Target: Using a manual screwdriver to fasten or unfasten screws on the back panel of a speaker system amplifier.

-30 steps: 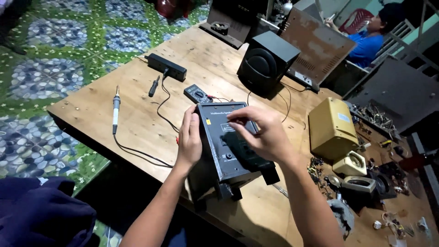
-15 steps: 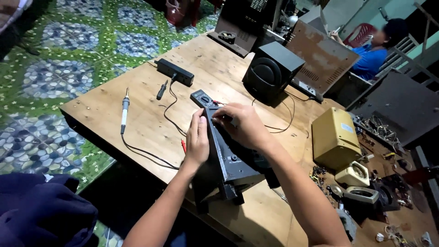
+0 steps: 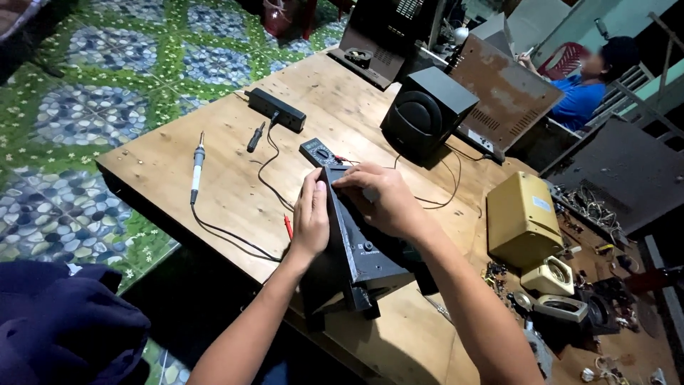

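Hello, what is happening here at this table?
A person stands a dark electronic unit on its edge on the wooden table. The left hand steadies its upper side and the right hand grips its top. A multimeter, a soldering iron, a black speaker and a yellow box lie around. Another person in blue sits behind.

A matt black metal casing [image 3: 360, 246] is gripped at its edges, its face smooth and dull. The table [image 3: 214, 171] beneath is made of bare, unvarnished plywood, while the yellowish box [image 3: 520, 217] is finished in smooth plastic.
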